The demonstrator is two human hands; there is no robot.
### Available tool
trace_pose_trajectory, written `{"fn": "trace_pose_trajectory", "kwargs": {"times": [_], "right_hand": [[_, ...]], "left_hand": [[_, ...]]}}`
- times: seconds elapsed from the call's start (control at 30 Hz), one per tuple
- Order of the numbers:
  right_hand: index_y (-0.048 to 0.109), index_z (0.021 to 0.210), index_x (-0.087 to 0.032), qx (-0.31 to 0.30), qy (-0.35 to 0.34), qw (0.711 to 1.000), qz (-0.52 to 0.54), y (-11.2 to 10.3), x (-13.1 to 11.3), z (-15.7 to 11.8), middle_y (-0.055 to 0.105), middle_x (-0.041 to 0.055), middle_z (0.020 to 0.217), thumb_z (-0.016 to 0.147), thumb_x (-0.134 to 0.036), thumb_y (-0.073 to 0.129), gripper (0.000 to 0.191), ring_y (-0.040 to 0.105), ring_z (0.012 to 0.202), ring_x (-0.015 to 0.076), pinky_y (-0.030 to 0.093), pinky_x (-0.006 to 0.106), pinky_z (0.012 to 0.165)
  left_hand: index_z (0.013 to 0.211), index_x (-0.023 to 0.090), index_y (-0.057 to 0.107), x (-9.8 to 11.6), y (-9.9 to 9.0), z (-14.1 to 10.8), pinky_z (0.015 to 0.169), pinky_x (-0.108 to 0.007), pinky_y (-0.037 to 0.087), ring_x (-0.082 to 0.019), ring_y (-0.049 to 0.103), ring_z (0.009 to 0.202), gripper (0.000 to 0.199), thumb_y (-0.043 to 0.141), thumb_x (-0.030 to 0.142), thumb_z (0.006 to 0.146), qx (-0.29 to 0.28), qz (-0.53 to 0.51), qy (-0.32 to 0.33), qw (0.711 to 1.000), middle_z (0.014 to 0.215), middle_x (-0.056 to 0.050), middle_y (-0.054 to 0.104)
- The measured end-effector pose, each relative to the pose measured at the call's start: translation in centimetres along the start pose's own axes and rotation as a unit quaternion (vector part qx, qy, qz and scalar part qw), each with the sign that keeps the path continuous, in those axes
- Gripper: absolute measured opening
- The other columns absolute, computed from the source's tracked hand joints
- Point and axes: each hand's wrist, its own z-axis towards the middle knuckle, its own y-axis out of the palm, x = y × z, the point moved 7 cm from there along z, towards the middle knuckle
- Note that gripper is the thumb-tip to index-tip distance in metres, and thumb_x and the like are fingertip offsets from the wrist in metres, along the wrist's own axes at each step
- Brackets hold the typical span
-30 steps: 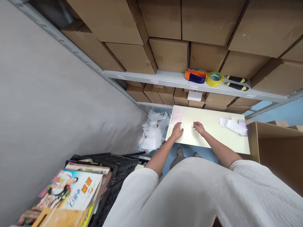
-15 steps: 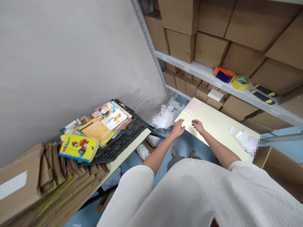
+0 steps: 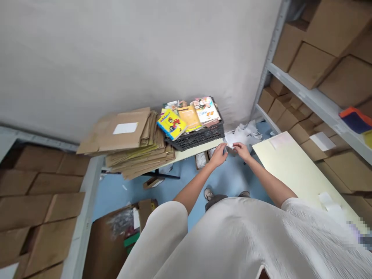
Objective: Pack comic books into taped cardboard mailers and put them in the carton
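Note:
My left hand (image 3: 219, 154) is in the air near the right end of a black crate (image 3: 200, 137), its fingers apart and curled a little. Close by on the right, my right hand (image 3: 241, 150) has its fingers loosely bent and holds nothing I can see. Crumpled white paper (image 3: 242, 133) lies behind both hands. The crate holds books and magazines, among them a yellow book (image 3: 172, 124) with a red figure and an orange one (image 3: 189, 117). It stands on a pale table (image 3: 192, 151) beside flattened cardboard (image 3: 133, 135).
A cream table (image 3: 286, 162) with paper pieces is at right. Shelves of brown boxes (image 3: 312, 64) stand behind it, and more boxes (image 3: 26, 205) are at left. An open carton (image 3: 104, 240) sits on the blue floor at lower left.
The view has turned left, so the crate, cardboard and cream table now appear farther right. The left shelves and open carton have come into view. Both hands have swung with my body toward the crate.

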Motion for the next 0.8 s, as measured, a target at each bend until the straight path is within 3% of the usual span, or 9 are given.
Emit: {"fn": "trace_pose_trajectory", "kwargs": {"times": [0.27, 0.5, 0.67, 0.8], "right_hand": [[0.075, 0.102, -0.023, -0.103, -0.031, 0.994, -0.014, 18.3, -4.5, 0.3, 0.08, 0.0053, 0.106, 0.081, -0.031, 0.07, 0.024, 0.075, 0.089, 0.0199, 0.06, 0.037, 0.088], [0.074, 0.106, -0.022, -0.179, -0.064, 0.982, -0.015, 33.1, -8.7, 0.6, 0.081, 0.0063, 0.11, 0.082, -0.035, 0.072, 0.027, 0.074, 0.092, 0.0196, 0.06, 0.036, 0.088], [0.073, 0.106, -0.022, -0.215, -0.088, 0.972, -0.035, 42.3, -11.5, 2.2, 0.08, 0.0052, 0.109, 0.082, -0.033, 0.071, 0.026, 0.073, 0.091, 0.0187, 0.06, 0.036, 0.09], [0.073, 0.104, -0.023, -0.213, -0.142, 0.964, -0.072, 47.7, -14.3, 3.9, 0.079, 0.0039, 0.107, 0.082, -0.033, 0.069, 0.024, 0.071, 0.1, 0.0206, 0.06, 0.038, 0.096]], "left_hand": [[0.159, 0.021, 0.052, -9.5, -12.9, -7.9, 0.135, -0.049, 0.036, -0.027, 0.045, 0.159, 0.06, 0.056, 0.022, 0.099, 0.088, 0.006, -0.057, 0.994, 0.166, -0.013, 0.054], [0.157, 0.02, 0.052, -17.7, -23.9, -13.6, 0.136, -0.045, 0.035, -0.027, 0.045, 0.159, 0.057, 0.054, 0.023, 0.101, 0.163, 0.012, -0.072, 0.984, 0.166, -0.015, 0.052], [0.157, 0.022, 0.053, -22.7, -30.5, -17.0, 0.135, -0.049, 0.037, -0.028, 0.047, 0.158, 0.057, 0.053, 0.024, 0.1, 0.216, 0.038, -0.106, 0.97, 0.165, -0.014, 0.054], [0.157, 0.02, 0.054, -25.2, -34.7, -18.6, 0.135, -0.047, 0.036, -0.027, 0.047, 0.157, 0.058, 0.051, 0.023, 0.1, 0.251, 0.052, -0.123, 0.959, 0.164, -0.014, 0.055]]}}
